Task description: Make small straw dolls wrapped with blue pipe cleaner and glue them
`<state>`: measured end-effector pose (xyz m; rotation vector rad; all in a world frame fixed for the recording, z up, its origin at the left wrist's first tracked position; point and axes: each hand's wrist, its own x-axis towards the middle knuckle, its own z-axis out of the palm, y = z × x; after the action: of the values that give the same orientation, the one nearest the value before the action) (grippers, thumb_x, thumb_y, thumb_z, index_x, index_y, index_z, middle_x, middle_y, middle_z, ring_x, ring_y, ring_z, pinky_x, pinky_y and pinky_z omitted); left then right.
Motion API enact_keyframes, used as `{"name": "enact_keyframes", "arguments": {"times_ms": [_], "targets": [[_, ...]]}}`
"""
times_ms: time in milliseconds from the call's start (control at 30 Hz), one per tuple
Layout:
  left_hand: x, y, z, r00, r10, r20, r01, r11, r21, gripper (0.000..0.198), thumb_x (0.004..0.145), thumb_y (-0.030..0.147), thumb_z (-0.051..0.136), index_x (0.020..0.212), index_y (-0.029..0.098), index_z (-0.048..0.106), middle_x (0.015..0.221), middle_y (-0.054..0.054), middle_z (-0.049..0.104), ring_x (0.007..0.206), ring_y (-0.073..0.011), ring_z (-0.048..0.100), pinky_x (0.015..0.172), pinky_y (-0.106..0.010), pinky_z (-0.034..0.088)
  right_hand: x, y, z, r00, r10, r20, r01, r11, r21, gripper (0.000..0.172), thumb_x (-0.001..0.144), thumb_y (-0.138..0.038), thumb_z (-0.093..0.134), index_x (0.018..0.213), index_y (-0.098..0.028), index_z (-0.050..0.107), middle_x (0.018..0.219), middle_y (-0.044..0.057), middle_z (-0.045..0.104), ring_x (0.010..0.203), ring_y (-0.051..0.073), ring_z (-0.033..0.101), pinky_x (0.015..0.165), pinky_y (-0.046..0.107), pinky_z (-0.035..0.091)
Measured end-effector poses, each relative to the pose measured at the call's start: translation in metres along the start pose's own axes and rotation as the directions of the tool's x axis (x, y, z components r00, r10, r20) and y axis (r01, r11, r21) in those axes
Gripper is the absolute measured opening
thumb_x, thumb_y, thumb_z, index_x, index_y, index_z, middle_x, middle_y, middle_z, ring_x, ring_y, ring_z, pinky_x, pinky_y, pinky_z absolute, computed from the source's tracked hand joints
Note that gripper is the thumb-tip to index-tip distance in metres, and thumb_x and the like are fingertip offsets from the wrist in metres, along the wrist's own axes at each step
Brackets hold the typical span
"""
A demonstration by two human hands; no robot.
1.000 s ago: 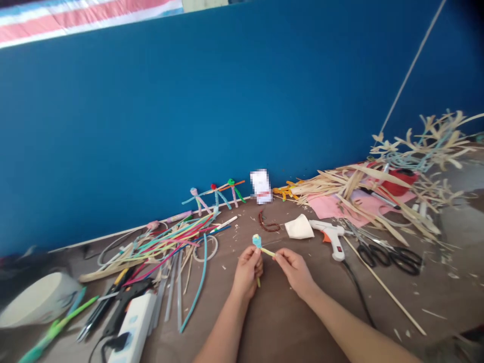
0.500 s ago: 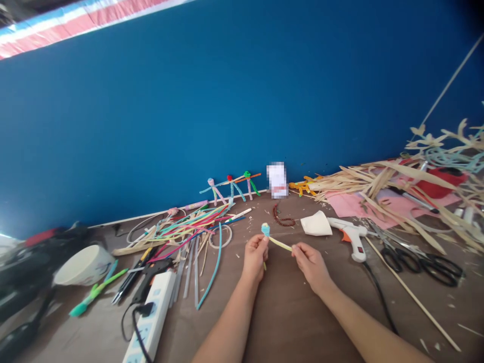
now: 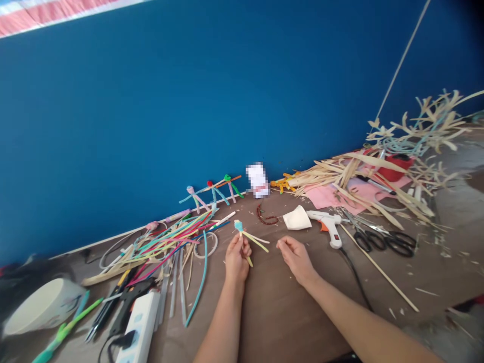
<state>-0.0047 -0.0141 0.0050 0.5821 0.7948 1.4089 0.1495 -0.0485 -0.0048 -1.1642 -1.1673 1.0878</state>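
Note:
My left hand point(image 3: 237, 257) pinches a small pipe-cleaner figure point(image 3: 238, 226) just below its light-blue wrapped head. Yellow-green and cream stems stick out from it to the right, and another stem end shows below the fingers. My right hand point(image 3: 297, 258) is a short way to the right, apart from the stems, its thumb and fingers curled together with nothing visible in them. Beyond both hands, a string of dark red beads point(image 3: 266, 218) lies on the brown table. Several finished pipe-cleaner figures point(image 3: 214, 191) lean against the blue wall.
To the right lie a white cup point(image 3: 297, 219), a white glue gun point(image 3: 328, 225), black-handled scissors point(image 3: 401, 243), a thin stick point(image 3: 381, 269) and a heap of dried strips point(image 3: 340, 174). On the left are loose pipe cleaners point(image 3: 166, 237), a power strip point(image 3: 139, 322) and a white bowl point(image 3: 41, 307).
My right hand has let go of the yellow-green stem and drawn away from it. The stems now fan out freely from the left hand. The whole view has shifted to the right.

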Motion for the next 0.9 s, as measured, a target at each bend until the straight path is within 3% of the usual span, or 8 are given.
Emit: {"name": "enact_keyframes", "arguments": {"times_ms": [233, 467, 633, 900], "targets": [[-0.0002, -0.0002, 0.0014, 0.999, 0.003, 0.035, -0.004, 0.999, 0.034, 0.021, 0.063, 0.020, 0.062, 0.082, 0.011, 0.061, 0.064, 0.001, 0.050, 0.044, -0.0023, 0.037, 0.041, -0.016, 0.027, 0.0003, -0.0065, 0.0008, 0.993, -0.116, 0.036, 0.120, 0.980, -0.157, 0.022, 0.079, -0.034, 0.044, 0.073, -0.016, 0.056, 0.060, -0.001, 0.048, 0.052, 0.010, 0.040, 0.050, 0.021, 0.033], [0.0007, -0.0038, -0.0002, 1.000, 0.019, 0.018, -0.020, 0.996, 0.093, 0.018, 0.061, 0.017, 0.065, 0.077, 0.011, 0.062, 0.067, 0.000, 0.054, 0.049, -0.0042, 0.043, 0.045, -0.017, 0.033, -0.0020, -0.0104, 0.0019, 0.994, -0.081, 0.076, 0.094, 0.976, -0.196, 0.030, 0.076, -0.038, 0.046, 0.059, -0.015, 0.054, 0.049, -0.003, 0.042, 0.047, 0.009, 0.037, 0.045, 0.020, 0.029], [0.0021, -0.0044, -0.0011, 1.000, 0.026, 0.001, -0.026, 0.997, 0.072, 0.020, 0.059, 0.016, 0.066, 0.078, 0.011, 0.062, 0.067, 0.000, 0.055, 0.051, -0.0046, 0.045, 0.047, -0.017, 0.035, -0.0033, -0.0092, 0.0016, 0.992, -0.076, 0.099, 0.095, 0.974, -0.204, 0.033, 0.079, -0.038, 0.042, 0.061, -0.015, 0.056, 0.050, -0.002, 0.043, 0.048, 0.010, 0.038, 0.044, 0.020, 0.028], [0.0003, -0.0016, 0.0005, 0.999, 0.018, -0.039, -0.016, 0.999, 0.046, 0.019, 0.062, 0.028, 0.065, 0.070, 0.012, 0.057, 0.059, 0.003, 0.051, 0.040, -0.0010, 0.035, 0.038, -0.014, 0.024, -0.0063, -0.0108, 0.0023, 0.989, -0.095, 0.112, 0.119, 0.967, -0.225, 0.031, 0.079, -0.036, 0.043, 0.060, -0.016, 0.056, 0.052, -0.001, 0.048, 0.050, 0.011, 0.042, 0.047, 0.021, 0.032]]}}
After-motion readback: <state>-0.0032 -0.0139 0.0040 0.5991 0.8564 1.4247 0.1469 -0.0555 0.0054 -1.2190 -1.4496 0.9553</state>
